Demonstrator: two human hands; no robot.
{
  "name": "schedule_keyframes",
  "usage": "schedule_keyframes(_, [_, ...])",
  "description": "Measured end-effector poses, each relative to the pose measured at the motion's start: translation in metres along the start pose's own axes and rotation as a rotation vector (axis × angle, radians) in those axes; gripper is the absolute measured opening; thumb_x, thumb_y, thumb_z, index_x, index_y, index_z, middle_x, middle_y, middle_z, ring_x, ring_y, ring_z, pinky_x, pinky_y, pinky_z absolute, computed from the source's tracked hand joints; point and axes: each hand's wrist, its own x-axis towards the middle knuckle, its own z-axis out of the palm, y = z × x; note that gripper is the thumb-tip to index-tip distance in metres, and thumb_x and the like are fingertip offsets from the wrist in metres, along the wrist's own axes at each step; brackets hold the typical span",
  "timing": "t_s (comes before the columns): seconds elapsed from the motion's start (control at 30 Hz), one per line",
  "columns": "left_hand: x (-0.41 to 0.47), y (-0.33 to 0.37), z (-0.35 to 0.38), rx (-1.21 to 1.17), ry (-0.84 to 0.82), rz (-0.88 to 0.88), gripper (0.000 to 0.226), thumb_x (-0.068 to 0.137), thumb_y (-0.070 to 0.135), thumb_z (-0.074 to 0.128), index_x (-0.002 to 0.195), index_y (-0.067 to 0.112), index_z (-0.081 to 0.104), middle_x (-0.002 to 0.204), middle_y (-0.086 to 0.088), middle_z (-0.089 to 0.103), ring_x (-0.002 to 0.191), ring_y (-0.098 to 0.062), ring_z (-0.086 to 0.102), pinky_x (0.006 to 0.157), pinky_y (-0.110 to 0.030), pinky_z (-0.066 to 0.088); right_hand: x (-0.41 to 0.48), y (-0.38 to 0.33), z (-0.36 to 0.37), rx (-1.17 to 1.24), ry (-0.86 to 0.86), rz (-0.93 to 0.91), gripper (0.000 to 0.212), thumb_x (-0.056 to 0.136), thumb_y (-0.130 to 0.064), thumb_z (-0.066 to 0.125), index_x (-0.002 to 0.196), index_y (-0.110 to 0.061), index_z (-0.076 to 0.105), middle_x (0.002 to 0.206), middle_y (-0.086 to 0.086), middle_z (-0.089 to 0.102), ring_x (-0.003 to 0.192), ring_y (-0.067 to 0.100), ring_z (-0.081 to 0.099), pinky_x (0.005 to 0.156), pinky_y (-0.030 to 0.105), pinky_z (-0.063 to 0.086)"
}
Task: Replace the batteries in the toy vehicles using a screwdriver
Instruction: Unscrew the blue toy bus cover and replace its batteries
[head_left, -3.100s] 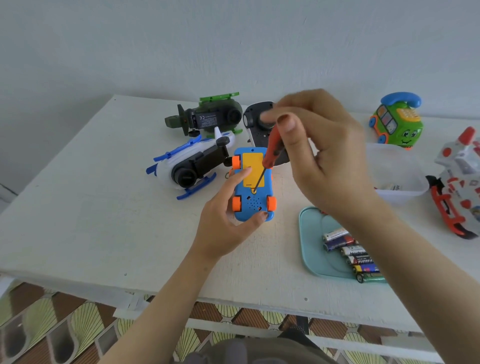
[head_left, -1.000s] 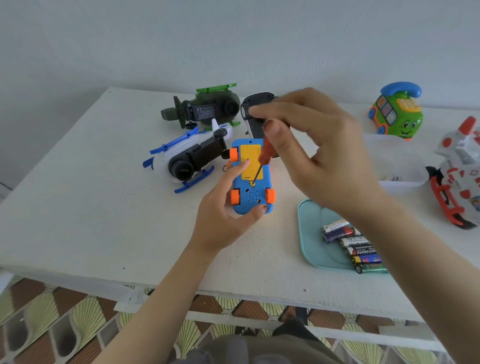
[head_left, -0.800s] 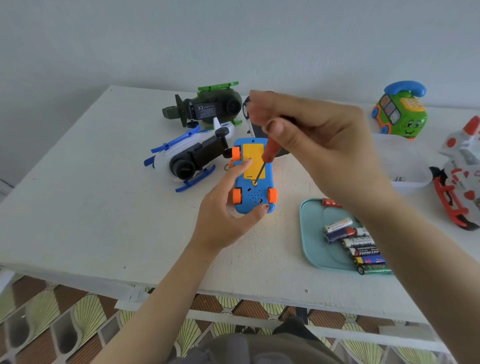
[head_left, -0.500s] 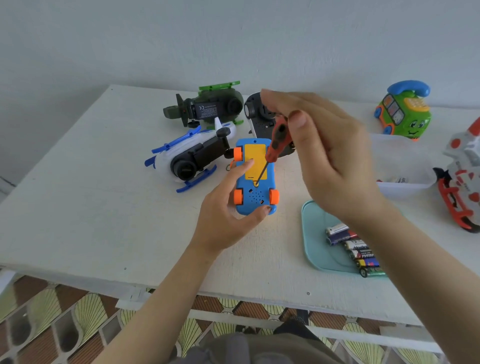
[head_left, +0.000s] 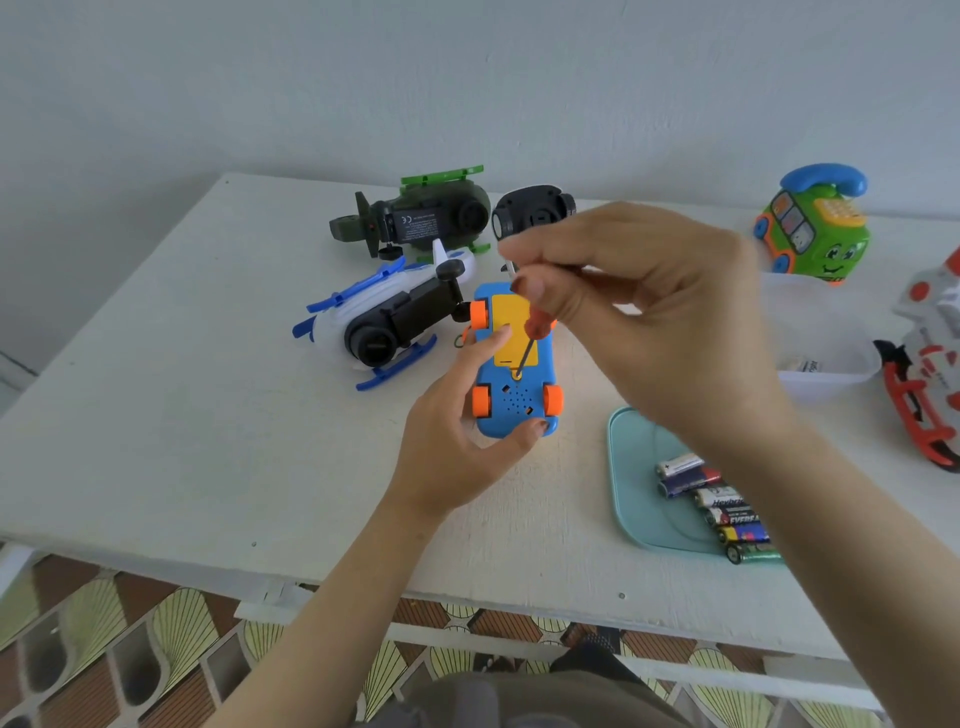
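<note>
A blue toy car (head_left: 514, 410) with orange wheels lies upside down on the white table (head_left: 182, 415), its yellow battery cover (head_left: 508, 332) facing up. My left hand (head_left: 457, 431) grips the car from the left and below, thumb under its near end. My right hand (head_left: 639, 322) pinches the red handle of a small screwdriver (head_left: 529, 347) above the car. The metal tip sits in the screw hole at the cover's near edge. Several loose batteries (head_left: 714, 506) lie on a teal tray (head_left: 631, 467) to the right.
Behind the car lie a white-and-blue toy helicopter (head_left: 384, 322), a green helicopter (head_left: 421, 218) and a black toy (head_left: 530, 210). A green phone car (head_left: 810, 228), a clear plastic tub (head_left: 826, 358) and a red-and-white toy (head_left: 930, 364) stand at the right. The table's front edge is near.
My right hand's fingers have shifted round the screwdriver handle, twisting it, while the tip stays in the same screw hole. My left hand and the car have barely moved.
</note>
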Motion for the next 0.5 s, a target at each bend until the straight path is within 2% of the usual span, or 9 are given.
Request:
schedule_keyframes(0.1, [0.000,-0.001,0.001,-0.003,-0.001,-0.009,0.063,0.076,0.041,0.072,0.131,0.024,0.047,0.103,0.015,0.058,0.092,0.002,0.062,0.071,-0.008,0.047,-0.006,-0.002,0.008,-0.209,0.132,-0.028,0.007,0.085,-0.015,0.071,0.083,-0.010,0.076,0.070,0.007,0.061,0.063,0.009,0.052,0.063,0.023,0.045])
schedule_keyframes(0.17, [0.000,0.000,0.001,-0.019,-0.001,-0.012,0.064,0.076,0.040,0.072,0.132,0.028,0.044,0.111,0.016,0.058,0.098,0.002,0.062,0.074,-0.010,0.049,-0.008,0.001,0.012,-0.315,0.197,-0.044,0.017,0.088,-0.020,0.068,0.078,-0.007,0.075,0.064,0.012,0.057,0.064,0.010,0.041,0.061,0.017,0.035])
schedule_keyframes(0.23, [0.000,0.002,0.001,-0.042,-0.002,-0.015,0.067,0.077,0.039,0.072,0.136,0.027,0.042,0.119,0.012,0.058,0.106,-0.001,0.062,0.078,-0.013,0.052,-0.008,0.004,0.011,-0.344,0.198,-0.046,0.026,0.093,-0.025,0.059,0.096,-0.003,0.073,0.073,0.011,0.057,0.069,0.010,0.042,0.067,0.012,0.034])
schedule_keyframes(0.3, [0.001,0.002,0.000,-0.053,-0.006,-0.011,0.068,0.078,0.038,0.071,0.137,0.024,0.042,0.122,0.007,0.059,0.107,-0.003,0.062,0.078,-0.014,0.053,-0.006,0.006,0.007,-0.303,0.147,0.001,0.037,0.097,-0.023,0.046,0.120,0.002,0.062,0.088,0.008,0.055,0.077,0.009,0.049,0.074,0.012,0.038])
schedule_keyframes(0.4, [0.002,0.004,-0.001,-0.058,-0.006,0.006,0.066,0.078,0.040,0.070,0.136,0.025,0.041,0.122,0.010,0.057,0.108,-0.003,0.062,0.079,-0.013,0.052,-0.002,0.006,-0.001,-0.039,-0.053,0.086,0.040,0.098,-0.007,0.034,0.136,-0.004,0.047,0.099,0.015,0.063,0.088,0.022,0.060,0.084,0.029,0.048])
schedule_keyframes(0.47, [0.002,0.005,-0.001,-0.047,-0.006,0.007,0.065,0.078,0.040,0.070,0.134,0.027,0.041,0.120,0.017,0.055,0.107,0.000,0.061,0.078,-0.011,0.051,0.000,0.002,-0.004,0.182,-0.152,0.130,0.042,0.097,-0.002,0.037,0.138,-0.012,0.039,0.106,0.025,0.064,0.086,0.036,0.062,0.084,0.044,0.052])
schedule_keyframes(0.5, [0.002,0.005,-0.001,-0.041,-0.004,0.006,0.064,0.078,0.039,0.070,0.134,0.028,0.040,0.119,0.020,0.054,0.106,0.002,0.061,0.077,-0.011,0.051,0.000,0.001,-0.005,0.271,-0.183,0.142,0.043,0.096,-0.001,0.040,0.137,-0.012,0.036,0.110,0.024,0.065,0.087,0.038,0.062,0.083,0.047,0.053])
